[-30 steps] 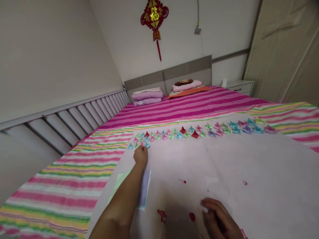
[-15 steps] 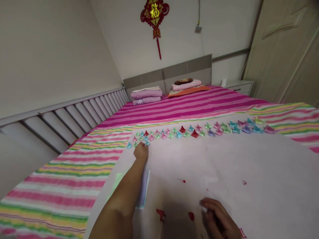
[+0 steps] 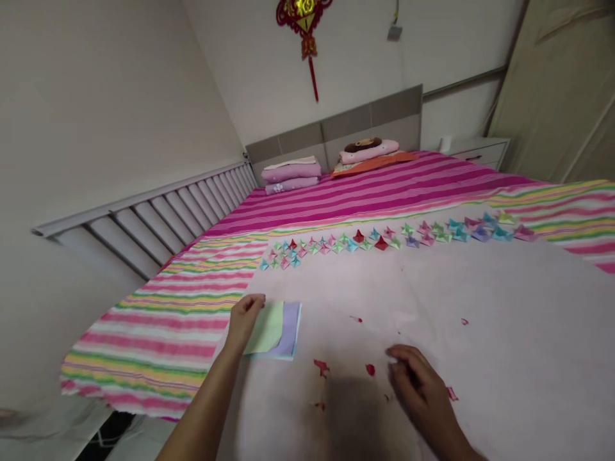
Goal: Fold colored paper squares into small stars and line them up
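Note:
My left hand [image 3: 246, 315] is at the upper left corner of a light green sheet of paper [image 3: 270, 325], its fingertips pinched at the edge. Beneath that sheet lies a purple sheet [image 3: 289, 330], with a thin pale blue edge showing below. My right hand [image 3: 419, 387] rests above the white board-like surface [image 3: 432, 294], fingers loosely curled, thumb and forefinger apart, nothing seen between them. Small folded paper shapes [image 3: 352, 245] in red, blue, green, pink and purple stand in rows along the far edge.
Red scraps [image 3: 369, 370] lie scattered between and beyond my hands. The white surface sits on a bed with a striped sheet [image 3: 144, 349]. Folded bedding [image 3: 292, 176] is stacked by the headboard [image 3: 298, 139], and a railing [image 3: 158, 218] runs along the left.
My left hand has drawn back from the folded paper shapes to the stack of paper sheets. A blue shape stays where it was. My right hand has hardly moved; the view has shifted.

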`<action>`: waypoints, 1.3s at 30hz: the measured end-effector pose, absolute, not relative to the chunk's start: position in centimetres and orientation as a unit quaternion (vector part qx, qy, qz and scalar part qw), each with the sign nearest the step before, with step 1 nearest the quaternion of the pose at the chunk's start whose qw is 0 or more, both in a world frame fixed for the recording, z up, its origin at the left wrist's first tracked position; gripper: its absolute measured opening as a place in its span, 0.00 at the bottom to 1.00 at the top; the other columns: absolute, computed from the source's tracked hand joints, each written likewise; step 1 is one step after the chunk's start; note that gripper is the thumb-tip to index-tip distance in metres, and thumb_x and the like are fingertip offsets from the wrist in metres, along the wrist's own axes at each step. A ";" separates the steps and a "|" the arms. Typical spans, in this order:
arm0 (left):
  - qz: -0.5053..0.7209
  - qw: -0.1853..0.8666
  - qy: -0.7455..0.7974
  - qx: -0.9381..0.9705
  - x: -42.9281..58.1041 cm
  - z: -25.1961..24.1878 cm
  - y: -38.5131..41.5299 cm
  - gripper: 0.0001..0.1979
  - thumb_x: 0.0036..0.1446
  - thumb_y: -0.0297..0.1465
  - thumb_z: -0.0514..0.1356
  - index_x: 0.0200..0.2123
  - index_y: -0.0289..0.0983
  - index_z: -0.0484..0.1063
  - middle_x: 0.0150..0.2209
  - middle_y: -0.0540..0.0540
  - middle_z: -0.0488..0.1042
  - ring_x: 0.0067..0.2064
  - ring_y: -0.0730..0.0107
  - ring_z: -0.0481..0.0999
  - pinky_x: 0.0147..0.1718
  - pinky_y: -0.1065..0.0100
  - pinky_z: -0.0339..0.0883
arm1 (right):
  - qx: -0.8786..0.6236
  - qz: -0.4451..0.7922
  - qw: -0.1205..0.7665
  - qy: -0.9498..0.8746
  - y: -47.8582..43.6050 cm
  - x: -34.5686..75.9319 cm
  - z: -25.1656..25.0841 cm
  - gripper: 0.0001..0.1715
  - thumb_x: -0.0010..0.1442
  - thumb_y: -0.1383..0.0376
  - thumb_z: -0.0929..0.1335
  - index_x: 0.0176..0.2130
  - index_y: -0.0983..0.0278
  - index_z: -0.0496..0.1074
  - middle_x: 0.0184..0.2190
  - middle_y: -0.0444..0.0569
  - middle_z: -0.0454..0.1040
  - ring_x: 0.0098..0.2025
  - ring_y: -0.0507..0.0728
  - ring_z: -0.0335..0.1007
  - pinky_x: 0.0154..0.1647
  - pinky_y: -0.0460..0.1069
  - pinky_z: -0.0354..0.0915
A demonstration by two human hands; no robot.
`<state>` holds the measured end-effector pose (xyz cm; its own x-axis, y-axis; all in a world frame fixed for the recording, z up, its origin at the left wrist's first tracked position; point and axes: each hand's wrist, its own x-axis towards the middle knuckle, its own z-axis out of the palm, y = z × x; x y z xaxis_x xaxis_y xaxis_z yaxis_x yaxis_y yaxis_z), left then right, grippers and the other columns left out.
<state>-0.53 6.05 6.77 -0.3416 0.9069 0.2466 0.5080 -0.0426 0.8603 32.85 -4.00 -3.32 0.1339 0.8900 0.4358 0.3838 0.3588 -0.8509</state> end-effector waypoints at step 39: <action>0.629 0.576 0.433 0.291 11.1 9.9 -8.9 0.05 0.53 0.31 0.61 0.32 0.35 0.68 0.28 0.49 0.76 0.30 0.72 0.76 0.29 0.73 0.69 | -0.516 0.341 0.627 -0.474 -9.7 32.7 5.2 0.14 0.54 0.54 0.68 0.32 0.63 0.74 0.27 0.48 0.73 0.30 0.56 0.66 0.32 0.50 0.62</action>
<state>11.10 -8.86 9.94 -0.1660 0.9772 -0.1322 -0.4726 0.0388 0.8804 32.66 -9.70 5.15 0.3187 0.9163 0.2427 0.0622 0.2353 -0.9699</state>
